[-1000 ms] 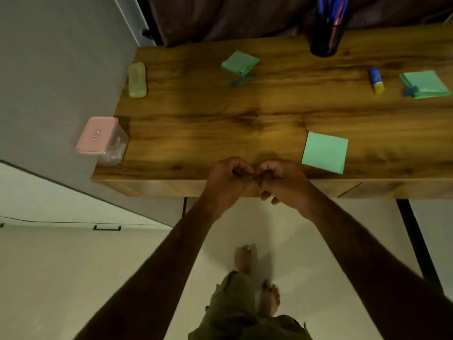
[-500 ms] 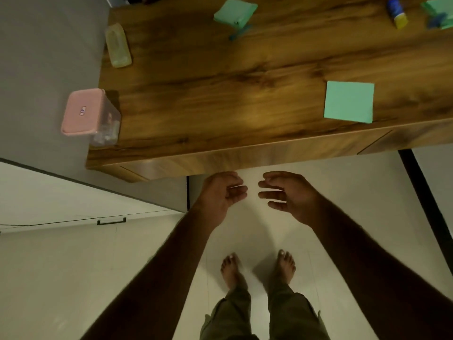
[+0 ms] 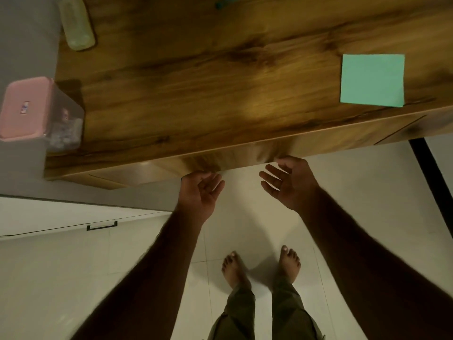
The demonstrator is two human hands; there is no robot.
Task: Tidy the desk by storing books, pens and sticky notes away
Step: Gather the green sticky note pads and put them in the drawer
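Two hands are down at the front edge of the desk (image 3: pixel 171 99), palms up and holding nothing. The left hand (image 3: pixel 199 190) has its fingers loosely curled, with the fingertips (image 3: pixel 215 179) right at the bottom lip of the drawer front (image 3: pixel 245 155). The right hand (image 3: pixel 291 182) is more open, its fingers spread and mostly straight and the thumb up against the same lip. I honestly can't tell if either one is actually pressing on the wood or just hovering next to it.

My guess is the drawer is getting opened so stuff can go in. I don't see a handle, so hooking fingers under that lower edge looks like the way in. It's a stiff wooden panel, so it should take a firm pull fine.

The green sticky note pad (image 3: pixel 372 79) sits flat near the desk's front edge, off to the right and well apart from both hands. It should be super light and floppy, and hard to pinch flat off the wood. I'd slide it toward the edge, then take it by the sides so the sheets don't fan or crease.

Also on the desk are a pink-lidded container (image 3: pixel 24 109) at the left corner and a pale green case (image 3: pixel 76 23) further back.
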